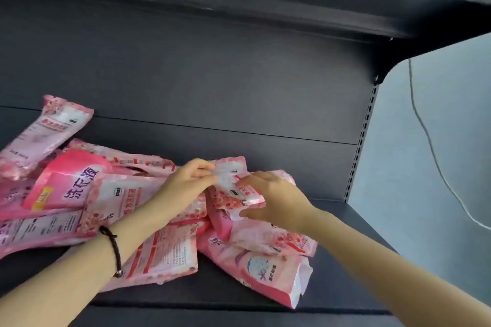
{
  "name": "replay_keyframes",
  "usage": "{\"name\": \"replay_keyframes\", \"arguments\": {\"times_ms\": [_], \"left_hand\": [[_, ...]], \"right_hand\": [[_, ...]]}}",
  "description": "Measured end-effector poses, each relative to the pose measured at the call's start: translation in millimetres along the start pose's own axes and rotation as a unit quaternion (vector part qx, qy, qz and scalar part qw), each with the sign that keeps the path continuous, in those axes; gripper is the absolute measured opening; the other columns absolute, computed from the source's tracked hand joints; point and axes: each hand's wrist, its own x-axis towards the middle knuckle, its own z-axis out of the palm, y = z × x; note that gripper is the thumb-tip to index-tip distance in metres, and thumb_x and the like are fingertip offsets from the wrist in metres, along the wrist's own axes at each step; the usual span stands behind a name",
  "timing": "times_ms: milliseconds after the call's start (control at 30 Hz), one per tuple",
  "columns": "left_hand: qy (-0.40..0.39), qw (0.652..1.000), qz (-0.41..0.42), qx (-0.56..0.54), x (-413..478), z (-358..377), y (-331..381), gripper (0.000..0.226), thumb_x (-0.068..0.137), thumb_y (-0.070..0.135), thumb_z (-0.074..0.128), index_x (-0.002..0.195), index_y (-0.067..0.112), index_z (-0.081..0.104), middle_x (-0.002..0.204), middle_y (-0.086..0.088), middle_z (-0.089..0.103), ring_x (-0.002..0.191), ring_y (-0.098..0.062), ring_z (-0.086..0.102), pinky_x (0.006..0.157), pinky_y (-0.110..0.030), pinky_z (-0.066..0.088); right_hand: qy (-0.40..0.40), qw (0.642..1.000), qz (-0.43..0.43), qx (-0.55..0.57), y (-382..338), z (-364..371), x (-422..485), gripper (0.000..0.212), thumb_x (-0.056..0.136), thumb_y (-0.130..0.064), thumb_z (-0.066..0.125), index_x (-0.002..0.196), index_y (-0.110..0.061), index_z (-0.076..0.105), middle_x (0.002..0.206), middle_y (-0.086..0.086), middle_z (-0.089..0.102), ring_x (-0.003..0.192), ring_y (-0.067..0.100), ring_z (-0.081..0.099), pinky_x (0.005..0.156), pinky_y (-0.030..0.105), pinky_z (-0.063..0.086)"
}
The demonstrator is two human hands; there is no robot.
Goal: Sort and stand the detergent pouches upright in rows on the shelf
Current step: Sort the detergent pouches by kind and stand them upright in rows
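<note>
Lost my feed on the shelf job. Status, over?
Hands: left hand and right hand both pinch one pink pouch. None stand upright yet. The pile sprawls flat across the shelf.

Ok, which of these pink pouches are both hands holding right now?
The pale pouch mid-pile: the left hand pinches its top edge, the right hand grips its side. The other pouches lie loose on the shelf.

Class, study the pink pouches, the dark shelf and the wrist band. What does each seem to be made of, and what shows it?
The pink pouches: thin glossy plastic film, apparently; they crease and catch light. The dark shelf: probably painted metal, matte, given its slotted upright. The wrist band: looks like dark braided cord with a shiny bead.
</note>
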Motion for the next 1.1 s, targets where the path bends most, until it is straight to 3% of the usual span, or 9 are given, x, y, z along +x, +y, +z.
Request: {"name": "replay_keyframes", "arguments": {"times_ms": [100,200,267,467,567,667,800,967,1100], "left_hand": [[-0.027,0.999,-0.031,0.029,17.5,-1.8,-10.3,0.019,0.090,0.037,0.062,0.108,0.037,0.057,0.111,0.018,0.058,0.102,0.004,0.054,0.075,-0.017,0.041],[-0.050,0.997,-0.020,0.060,33.7,-2.4,-23.2,0.019,0.090,0.034,0.063,0.109,0.035,0.058,0.113,0.018,0.058,0.108,-0.001,0.056,0.083,-0.019,0.044],[-0.053,0.996,0.002,0.072,45.2,-5.8,-26.5,0.015,0.088,0.038,0.063,0.103,0.039,0.060,0.110,0.019,0.062,0.107,0.002,0.057,0.087,-0.021,0.044],[-0.081,0.989,0.064,0.110,71.6,-4.6,-11.5,0.045,0.066,0.075,0.058,0.105,0.054,0.059,0.109,0.032,0.062,0.105,0.017,0.052,0.085,-0.015,0.038],[-0.047,0.991,0.079,0.098,92.7,9.6,-2.5,0.045,0.067,0.060,0.073,0.108,0.048,0.057,0.109,0.024,0.064,0.102,0.015,0.055,0.079,-0.010,0.038],[-0.004,0.999,0.025,-0.032,115.5,30.0,8.1,0.030,0.075,0.031,0.080,0.101,0.030,0.065,0.097,0.012,0.071,0.087,0.004,0.065,0.066,-0.010,0.049],[-0.007,0.987,-0.060,-0.147,136.1,62.2,11.8,0.021,0.080,0.017,0.075,0.098,0.007,0.071,0.101,-0.013,0.073,0.100,-0.030,0.068,0.093,-0.041,0.054],[0.042,0.979,-0.073,-0.186,150.9,115.1,15.4,0.012,0.079,0.018,0.077,0.084,0.007,0.072,0.089,-0.012,0.073,0.087,-0.025,0.066,0.093,-0.044,0.052],[0.058,0.965,-0.075,-0.245,173.9,153.7,40.6,0.014,0.078,0.020,0.078,0.086,0.010,0.072,0.087,-0.005,0.075,0.085,-0.020,0.070,0.079,-0.034,0.058]], "right_hand": [[-0.017,0.996,-0.045,-0.081,11.5,14.2,17.7,0.048,0.082,-0.043,0.069,0.124,-0.021,0.059,0.122,-0.003,0.061,0.110,0.019,0.054,0.089,0.036,0.046],[0.046,0.991,-0.089,-0.086,18.9,24.5,26.1,0.022,0.089,-0.033,0.062,0.091,-0.013,0.071,0.088,0.002,0.070,0.081,0.025,0.064,0.070,0.036,0.051],[0.117,0.985,-0.096,-0.085,26.5,27.0,28.3,0.024,0.090,-0.028,0.060,0.075,-0.012,0.070,0.072,0.001,0.067,0.064,0.024,0.063,0.056,0.031,0.049],[0.291,0.949,0.078,0.095,54.1,-0.9,51.6,0.012,0.088,-0.019,0.067,0.081,-0.010,0.072,0.076,-0.002,0.070,0.067,0.016,0.065,0.065,0.029,0.054],[0.304,0.926,0.143,0.170,76.2,-13.6,63.2,0.009,0.089,-0.018,0.066,0.083,-0.013,0.071,0.072,-0.012,0.066,0.067,0.006,0.063,0.066,0.011,0.048],[0.292,0.895,0.168,0.293,96.6,-17.6,63.3,0.009,0.090,-0.018,0.064,0.083,-0.016,0.068,0.075,-0.009,0.069,0.067,0.006,0.063,0.064,0.018,0.050],[0.306,0.862,0.178,0.363,118.7,-16.0,57.4,0.011,0.091,-0.019,0.064,0.082,-0.017,0.068,0.076,-0.007,0.070,0.069,0.005,0.064,0.065,0.018,0.051],[0.275,0.847,0.238,0.387,152.2,-0.7,37.5,0.033,0.095,-0.021,0.057,0.074,0.003,0.055,0.068,0.006,0.056,0.062,0.021,0.049,0.060,0.034,0.042],[0.310,0.782,0.277,0.464,179.0,-14.7,26.5,0.029,0.097,-0.019,0.055,0.073,-0.005,0.063,0.065,0.000,0.058,0.060,0.009,0.052,0.057,0.023,0.045]]}}
